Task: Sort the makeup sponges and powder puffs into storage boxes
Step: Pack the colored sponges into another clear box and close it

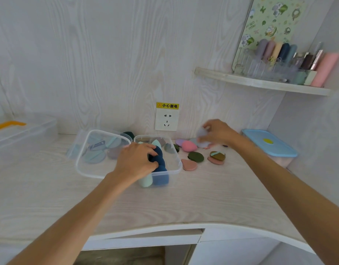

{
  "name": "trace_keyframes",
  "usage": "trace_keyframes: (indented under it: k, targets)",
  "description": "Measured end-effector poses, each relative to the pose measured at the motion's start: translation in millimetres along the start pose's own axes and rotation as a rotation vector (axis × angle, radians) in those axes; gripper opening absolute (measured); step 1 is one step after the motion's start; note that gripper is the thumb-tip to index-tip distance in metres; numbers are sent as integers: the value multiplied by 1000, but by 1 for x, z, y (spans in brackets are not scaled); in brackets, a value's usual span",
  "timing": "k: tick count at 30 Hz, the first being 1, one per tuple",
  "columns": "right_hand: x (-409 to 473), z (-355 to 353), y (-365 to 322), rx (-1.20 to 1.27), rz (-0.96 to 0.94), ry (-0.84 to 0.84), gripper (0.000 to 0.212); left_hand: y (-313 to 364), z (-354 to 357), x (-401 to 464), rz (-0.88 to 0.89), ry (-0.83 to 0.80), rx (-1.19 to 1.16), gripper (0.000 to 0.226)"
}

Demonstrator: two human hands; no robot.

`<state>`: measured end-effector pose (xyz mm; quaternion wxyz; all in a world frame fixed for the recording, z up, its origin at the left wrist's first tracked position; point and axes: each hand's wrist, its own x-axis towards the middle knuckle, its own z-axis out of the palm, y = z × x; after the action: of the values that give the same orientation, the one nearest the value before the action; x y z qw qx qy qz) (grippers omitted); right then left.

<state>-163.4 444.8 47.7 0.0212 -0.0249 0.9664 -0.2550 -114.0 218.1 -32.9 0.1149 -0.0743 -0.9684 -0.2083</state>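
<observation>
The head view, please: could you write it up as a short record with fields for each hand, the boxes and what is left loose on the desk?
left hand: inside the clear box, fingers on the dark blue sponges
right hand: raised above the desk, holding a pale puff
clear lid: lies left of the clear box, over flat puffs
loose items: pink sponge, dark green puff, pink puff, stacked puffs
blue-lidded box: closed, far right

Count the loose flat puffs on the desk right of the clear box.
4 clearly: dark green puff, pink teardrop puff, olive puff stacked on a pink puff. More may hide under the right hand.
</observation>
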Motion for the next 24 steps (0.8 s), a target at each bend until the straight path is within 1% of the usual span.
trace_keyframes:
  k: [1,2,4,6,7,9,14,19,22,24]
  targets:
    - [-5,1,-14,158,-70,-66,52,1,-1,0,-4,1,2,29]
    - [-13,4,-27,201,-135,-115,50,1,-1,-1,-8,6,4,30]
    - [-21,16,-43,140,-239,-142,43,3,-3,-3,-9,20,3,30]
    - [-23,29,-47,96,-283,-171,39,4,-3,-4,-5,26,7,30]
    - [-22,35,-47,63,-288,-192,39,5,-4,-4,-5,26,12,29]
    - [-20,43,-48,-82,-307,-198,42,6,-5,-4,-11,31,31,28]
    - [-20,48,-56,-408,-435,-122,47,9,-6,-6,-8,52,69,22]
    - [-16,51,-61,-566,-420,-115,49,9,-8,-8,-3,47,63,20]
    - [-19,49,-65,-622,-371,-101,40,10,-9,-10,-7,44,51,20]
    - [-20,47,-67,-641,-323,-120,46,10,-9,-11,-6,39,50,20]
